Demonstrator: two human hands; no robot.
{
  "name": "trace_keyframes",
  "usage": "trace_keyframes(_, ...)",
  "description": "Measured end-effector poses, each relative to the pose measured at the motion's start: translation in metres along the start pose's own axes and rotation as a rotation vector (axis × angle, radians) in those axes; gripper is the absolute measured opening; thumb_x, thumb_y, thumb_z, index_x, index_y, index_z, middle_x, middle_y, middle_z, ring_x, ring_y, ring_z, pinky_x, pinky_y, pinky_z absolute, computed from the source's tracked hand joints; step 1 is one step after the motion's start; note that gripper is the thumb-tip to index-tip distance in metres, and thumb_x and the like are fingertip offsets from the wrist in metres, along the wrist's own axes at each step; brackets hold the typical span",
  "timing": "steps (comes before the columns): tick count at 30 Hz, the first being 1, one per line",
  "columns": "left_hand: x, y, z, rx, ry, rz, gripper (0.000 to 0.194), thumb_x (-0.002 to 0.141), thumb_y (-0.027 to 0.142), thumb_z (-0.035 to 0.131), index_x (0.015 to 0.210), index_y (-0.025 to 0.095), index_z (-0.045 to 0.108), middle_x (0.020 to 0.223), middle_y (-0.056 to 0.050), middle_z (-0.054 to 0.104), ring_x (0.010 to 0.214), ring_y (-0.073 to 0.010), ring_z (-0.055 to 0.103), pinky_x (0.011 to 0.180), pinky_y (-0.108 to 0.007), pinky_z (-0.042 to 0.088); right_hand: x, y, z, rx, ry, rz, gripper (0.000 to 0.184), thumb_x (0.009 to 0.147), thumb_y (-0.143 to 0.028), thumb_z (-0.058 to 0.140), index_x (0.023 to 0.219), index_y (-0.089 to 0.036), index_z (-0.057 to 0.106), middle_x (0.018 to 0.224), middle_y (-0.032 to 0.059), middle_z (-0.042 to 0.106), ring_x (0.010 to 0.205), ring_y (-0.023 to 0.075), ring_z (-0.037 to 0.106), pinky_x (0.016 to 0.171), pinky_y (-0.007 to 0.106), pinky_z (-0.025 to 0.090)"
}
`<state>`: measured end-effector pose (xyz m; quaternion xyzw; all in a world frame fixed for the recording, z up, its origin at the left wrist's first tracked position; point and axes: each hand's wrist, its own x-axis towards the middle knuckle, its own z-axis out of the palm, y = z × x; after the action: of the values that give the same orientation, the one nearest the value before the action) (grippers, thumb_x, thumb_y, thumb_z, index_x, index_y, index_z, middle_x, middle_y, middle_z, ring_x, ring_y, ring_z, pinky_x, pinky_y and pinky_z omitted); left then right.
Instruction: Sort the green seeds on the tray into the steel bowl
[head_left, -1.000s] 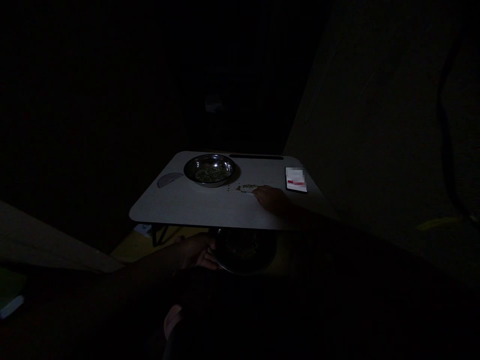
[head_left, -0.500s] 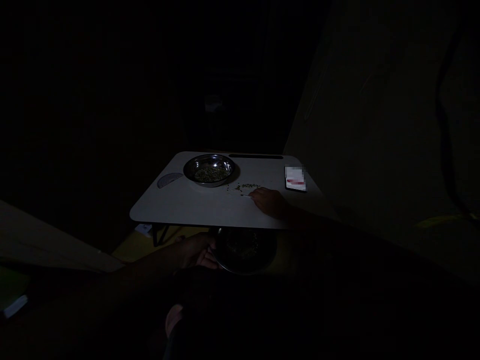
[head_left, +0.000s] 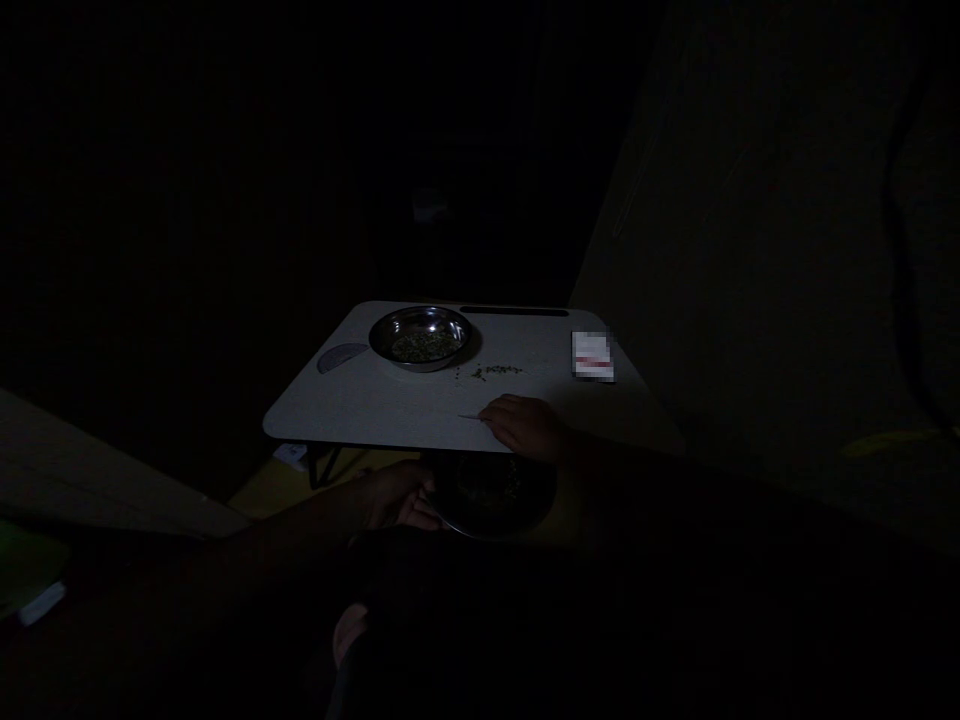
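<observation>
My left hand (head_left: 405,494) is closed on the rim of a dark metal bowl (head_left: 491,525), just below the table's front edge. A few small bits show dimly inside that bowl. My right hand (head_left: 523,424) is closed on a thin pale strip (head_left: 470,416) low over the white table (head_left: 360,412), near its front edge; the strip's kind is too dim to tell. Small greenish seeds or pods (head_left: 499,371) lie scattered just beyond this hand. A shiny steel bowl (head_left: 420,364) holding more of these bits stands at the back left of the table.
A half-round protractor (head_left: 341,357) lies left of the steel bowl. At the table's right side lies a phone-like device (head_left: 592,357) with a lit, blurred screen. A dark slot (head_left: 514,311) runs along the back edge. A wall (head_left: 750,300) rises on the right. The surroundings are very dark.
My right hand has drawn the pale strip toward the table's front edge, away from the scattered bits. My left hand still holds the dark bowl in nearly the same place.
</observation>
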<state>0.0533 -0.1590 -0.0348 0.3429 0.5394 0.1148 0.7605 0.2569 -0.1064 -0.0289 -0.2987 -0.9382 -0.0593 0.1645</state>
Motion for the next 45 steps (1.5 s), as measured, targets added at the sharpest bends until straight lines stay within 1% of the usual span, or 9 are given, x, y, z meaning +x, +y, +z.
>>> trace_keyframes(9,0.002,0.000,0.000,0.000,0.014,0.004,0.016,0.052,0.017,0.041,0.066,0.013,0.049,0.049,-0.002,0.056,0.052,-0.0141,0.055,0.059,-0.027,0.040,-0.006,-0.023,-0.006,0.073,-0.003,-0.078,0.022,0.074,-0.019,0.032,0.089,-0.016,0.048,0.082,0.0040,0.053,0.079,0.0121,0.043,0.064,0.025,0.033)
trace_keyframes(14,0.001,0.001,-0.001,-0.004,-0.012,0.003,0.019,0.052,0.017,0.041,0.068,0.013,0.049,0.050,-0.002,0.057,0.054,-0.0142,0.055,0.061,-0.028,0.039,-0.013,-0.031,-0.009,0.091,-0.010,-0.112,0.022,0.074,-0.021,0.032,0.088,-0.016,0.049,0.082,0.0039,0.054,0.078,0.0122,0.043,0.064,0.026,0.034)
trace_keyframes(18,0.000,0.001,0.000,-0.009,-0.002,-0.002,0.019,0.052,0.016,0.040,0.068,0.012,0.049,0.049,-0.002,0.056,0.053,-0.0142,0.055,0.060,-0.028,0.039,-0.014,-0.031,-0.015,0.118,-0.004,-0.145,0.023,0.075,-0.021,0.031,0.088,-0.016,0.049,0.082,0.0042,0.054,0.078,0.0119,0.044,0.063,0.025,0.034)
trace_keyframes(20,0.000,0.001,0.001,-0.012,0.003,0.000,0.019,0.052,0.016,0.040,0.067,0.012,0.050,0.049,-0.003,0.056,0.053,-0.0143,0.055,0.060,-0.028,0.039,-0.013,-0.027,-0.018,0.131,0.019,-0.123,0.023,0.075,-0.020,0.031,0.089,-0.015,0.048,0.083,0.0046,0.053,0.078,0.0119,0.044,0.062,0.025,0.035)
trace_keyframes(24,0.000,0.001,0.001,-0.014,0.026,-0.003,0.014,0.051,0.016,0.041,0.062,0.013,0.050,0.049,-0.003,0.055,0.053,-0.0143,0.054,0.060,-0.028,0.039,-0.011,-0.011,-0.018,0.080,0.054,-0.005,0.024,0.075,-0.019,0.030,0.091,-0.015,0.047,0.084,0.0051,0.053,0.080,0.0128,0.044,0.064,0.026,0.035)
trace_keyframes(31,-0.005,0.003,0.004,0.009,0.019,-0.005,0.010,0.051,0.016,0.040,0.057,0.013,0.048,0.046,-0.002,0.054,0.052,-0.0134,0.054,0.059,-0.027,0.038,-0.016,0.030,-0.006,-0.087,0.011,0.234,0.024,0.076,-0.019,0.028,0.089,-0.016,0.048,0.087,0.0054,0.053,0.081,0.0135,0.045,0.065,0.025,0.035)
trace_keyframes(35,-0.007,0.005,0.006,0.019,0.011,-0.049,0.011,0.051,0.018,0.041,0.057,0.014,0.048,0.046,-0.004,0.055,0.050,-0.0142,0.054,0.055,-0.026,0.039,-0.018,0.046,0.000,-0.132,0.008,0.319,0.025,0.077,-0.022,0.027,0.088,-0.016,0.048,0.087,0.0048,0.053,0.080,0.0130,0.046,0.065,0.024,0.035)
trace_keyframes(38,-0.007,0.005,0.005,0.021,0.004,-0.052,0.014,0.052,0.018,0.039,0.060,0.013,0.049,0.047,-0.004,0.055,0.051,-0.0143,0.054,0.055,-0.026,0.039,-0.014,0.052,0.005,-0.179,0.020,0.344,0.026,0.077,-0.023,0.026,0.089,-0.016,0.048,0.088,0.0046,0.053,0.081,0.0135,0.046,0.065,0.025,0.035)
trace_keyframes(45,-0.002,0.000,0.000,-0.020,0.001,-0.012,0.017,0.053,0.017,0.039,0.065,0.012,0.050,0.047,-0.002,0.055,0.051,-0.0141,0.055,0.057,-0.027,0.039,0.004,0.056,0.019,-0.213,0.045,0.291,0.027,0.077,-0.022,0.026,0.093,-0.015,0.048,0.092,0.0055,0.052,0.084,0.0143,0.045,0.065,0.025,0.035)
